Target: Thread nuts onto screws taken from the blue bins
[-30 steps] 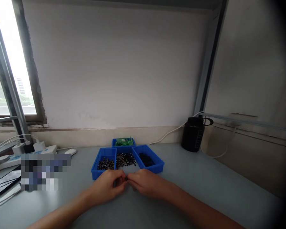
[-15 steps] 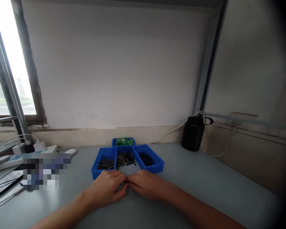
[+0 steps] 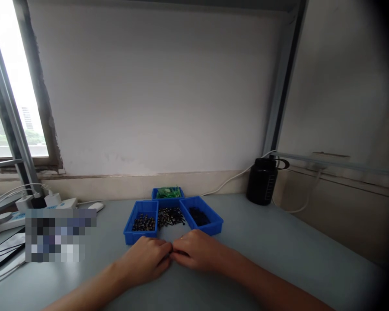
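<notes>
Both hands meet fingertip to fingertip just in front of the blue bins. My left hand [image 3: 150, 258] is closed, its thumb and fingers pinched together. Against it, my right hand [image 3: 193, 250] is pinched too; whatever lies between the fingertips is hidden or too small to name. Small brass-and-dark metal parts fill the bottom of the left blue bin [image 3: 140, 237]. Dark small pieces lie in the right blue bin [image 3: 215, 228]. Between these bins is a loose pile of dark screw-like parts [image 3: 171, 216] on the table. Green packets [image 3: 168, 191] sit in a blue bin behind.
A black bottle [image 3: 262, 183] with a loop handle stands at the back right near a white cable [image 3: 225, 184]. On the left are a white power strip [image 3: 60, 208] with chargers, a phone [image 3: 6, 250], a white mouse [image 3: 99, 206] and a blurred-out patch. A wall closes off the back.
My left hand has dropped slightly, and its thumb has drawn in closer to the fingers. The fingertips of both hands stay together. The bins have not moved on the table.
</notes>
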Demonstrator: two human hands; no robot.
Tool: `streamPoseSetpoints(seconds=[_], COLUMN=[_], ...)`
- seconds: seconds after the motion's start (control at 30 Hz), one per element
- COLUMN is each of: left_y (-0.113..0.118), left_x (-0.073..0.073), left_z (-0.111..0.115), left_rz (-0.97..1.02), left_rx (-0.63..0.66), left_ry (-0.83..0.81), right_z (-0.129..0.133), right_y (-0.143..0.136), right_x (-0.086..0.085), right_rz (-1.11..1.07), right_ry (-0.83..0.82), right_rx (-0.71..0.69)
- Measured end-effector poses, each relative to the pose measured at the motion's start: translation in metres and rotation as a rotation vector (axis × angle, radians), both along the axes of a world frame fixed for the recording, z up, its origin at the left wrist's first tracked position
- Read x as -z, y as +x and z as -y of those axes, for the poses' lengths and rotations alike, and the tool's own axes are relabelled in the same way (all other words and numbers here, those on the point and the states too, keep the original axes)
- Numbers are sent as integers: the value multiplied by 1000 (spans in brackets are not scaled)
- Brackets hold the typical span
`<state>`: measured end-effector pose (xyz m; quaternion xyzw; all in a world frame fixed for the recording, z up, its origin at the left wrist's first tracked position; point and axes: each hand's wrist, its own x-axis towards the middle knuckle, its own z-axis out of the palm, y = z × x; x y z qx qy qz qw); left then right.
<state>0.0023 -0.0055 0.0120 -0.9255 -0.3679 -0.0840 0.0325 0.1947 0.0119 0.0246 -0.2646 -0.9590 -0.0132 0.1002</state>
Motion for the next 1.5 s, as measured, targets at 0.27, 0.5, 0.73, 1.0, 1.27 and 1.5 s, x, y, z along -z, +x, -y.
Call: streamPoseSetpoints(seconds=[0.27, 0.5, 0.73, 1.0, 1.27, 1.5], left_y=[0, 0, 2, 1, 2, 2], left_x=[-2, -6, -4, -3, -3, -2], left_z=[1, 3, 6, 3, 6, 1], left_rz=[-3, 43, 228, 248, 137, 122], left_rx=[-27, -121, -52, 19, -21, -11], left_ry=[9, 20, -26, -13, 12, 42], right_z=[0, -3, -1, -4, -3, -4], right_y=[0, 2, 2, 1, 2, 3], right_x=[-4, -1, -2, -2, -4, -3], right_rz=[-2, 48, 22, 31, 15, 15], right_ry=[-12, -46, -92, -71, -66, -52], right_rx=[31, 98, 32, 40, 27, 39])
